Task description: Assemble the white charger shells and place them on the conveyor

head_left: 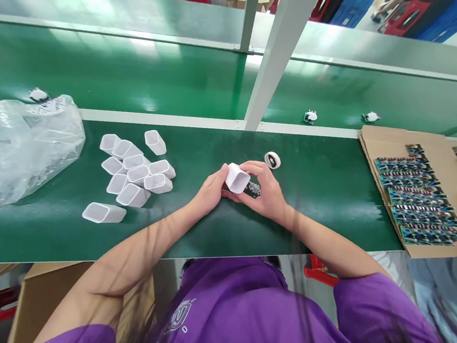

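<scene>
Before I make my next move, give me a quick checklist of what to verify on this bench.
1. White tube held between left hand and right hand: ok.
2. Tube's open end unblocked by fingers: ok.
3. Small silvery pieces by the right hand all accounted for: cannot tell, partly hidden.
4. White ring with dark centre apart from both hands: ok.
5. Other white tubes all in one cluster: not ok, a few sit apart.
6. Circuit boards on cardboard: ok.

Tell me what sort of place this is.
Probably a factory assembly line: a long green workbench, rows of circuit boards laid out on cardboard, and a group of matching white casings suggest it.
</scene>
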Demonstrator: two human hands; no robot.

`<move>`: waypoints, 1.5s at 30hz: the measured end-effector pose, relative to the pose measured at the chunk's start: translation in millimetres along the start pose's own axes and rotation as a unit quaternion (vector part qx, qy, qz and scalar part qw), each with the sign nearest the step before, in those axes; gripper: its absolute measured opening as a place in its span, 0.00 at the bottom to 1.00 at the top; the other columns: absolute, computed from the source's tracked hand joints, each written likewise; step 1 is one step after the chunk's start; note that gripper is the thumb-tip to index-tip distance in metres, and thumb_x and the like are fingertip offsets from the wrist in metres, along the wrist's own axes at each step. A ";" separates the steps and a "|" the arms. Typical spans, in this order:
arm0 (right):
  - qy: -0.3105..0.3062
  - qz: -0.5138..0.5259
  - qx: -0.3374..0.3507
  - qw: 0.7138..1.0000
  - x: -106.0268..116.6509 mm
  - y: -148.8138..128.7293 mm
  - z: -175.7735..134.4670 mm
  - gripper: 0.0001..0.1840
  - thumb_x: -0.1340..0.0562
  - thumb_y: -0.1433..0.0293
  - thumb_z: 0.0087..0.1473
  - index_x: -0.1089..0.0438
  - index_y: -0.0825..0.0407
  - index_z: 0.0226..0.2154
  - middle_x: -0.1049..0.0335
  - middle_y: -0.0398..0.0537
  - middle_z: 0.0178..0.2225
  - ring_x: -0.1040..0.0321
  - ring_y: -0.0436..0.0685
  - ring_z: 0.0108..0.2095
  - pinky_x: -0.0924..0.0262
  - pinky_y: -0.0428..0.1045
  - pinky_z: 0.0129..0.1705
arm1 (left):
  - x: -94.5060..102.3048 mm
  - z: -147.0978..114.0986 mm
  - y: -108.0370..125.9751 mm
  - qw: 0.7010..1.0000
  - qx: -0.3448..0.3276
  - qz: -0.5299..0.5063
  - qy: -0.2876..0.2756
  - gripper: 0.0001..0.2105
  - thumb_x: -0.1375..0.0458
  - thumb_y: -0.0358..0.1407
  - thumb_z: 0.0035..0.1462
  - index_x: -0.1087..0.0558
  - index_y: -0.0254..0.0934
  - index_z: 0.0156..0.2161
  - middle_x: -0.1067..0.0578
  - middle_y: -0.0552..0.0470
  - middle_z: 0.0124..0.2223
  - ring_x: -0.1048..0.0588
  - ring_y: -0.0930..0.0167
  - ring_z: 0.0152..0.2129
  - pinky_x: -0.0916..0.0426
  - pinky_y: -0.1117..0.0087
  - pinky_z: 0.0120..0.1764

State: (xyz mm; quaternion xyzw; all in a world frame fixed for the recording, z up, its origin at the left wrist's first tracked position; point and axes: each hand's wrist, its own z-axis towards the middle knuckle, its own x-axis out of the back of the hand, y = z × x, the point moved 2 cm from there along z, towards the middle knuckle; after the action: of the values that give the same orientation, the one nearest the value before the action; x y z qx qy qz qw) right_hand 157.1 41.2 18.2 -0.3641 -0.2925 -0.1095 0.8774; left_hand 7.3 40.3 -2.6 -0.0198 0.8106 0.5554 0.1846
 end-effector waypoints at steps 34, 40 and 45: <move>-0.363 -0.092 0.220 0.901 -139.9 11.8 189.9 0.13 0.37 0.77 0.53 0.27 0.50 0.42 0.33 0.52 0.49 0.35 0.58 0.50 0.36 0.53 0.52 | 17.9 27.7 4.4 0.986 -0.029 -0.134 0.094 0.28 0.54 0.60 0.59 0.34 0.33 0.32 0.29 0.51 0.22 0.31 0.75 0.14 0.34 0.75 0.18; -0.231 -0.096 0.121 0.961 -72.9 31.9 159.4 0.10 0.39 0.71 0.58 0.32 0.54 0.43 0.35 0.56 0.45 0.35 0.58 0.45 0.33 0.54 0.45 | 19.2 24.4 9.9 0.980 -0.049 -0.155 0.113 0.22 0.54 0.53 0.63 0.33 0.33 0.41 0.26 0.51 0.28 0.30 0.76 0.16 0.33 0.77 0.19; -0.115 0.045 0.033 0.992 -10.7 34.3 88.6 0.09 0.38 0.67 0.57 0.33 0.51 0.41 0.35 0.51 0.42 0.34 0.54 0.42 0.29 0.50 0.39 | 11.7 19.1 8.3 0.979 -0.061 -0.169 0.096 0.18 0.53 0.47 0.64 0.30 0.33 0.44 0.24 0.45 0.41 0.25 0.73 0.26 0.27 0.72 0.25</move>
State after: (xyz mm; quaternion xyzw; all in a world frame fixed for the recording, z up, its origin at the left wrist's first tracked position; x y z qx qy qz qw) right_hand 124.1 127.6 42.1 -0.3581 -0.3782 -0.0180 0.8535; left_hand -0.2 62.9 -5.0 -0.2210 0.7744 0.5598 0.1951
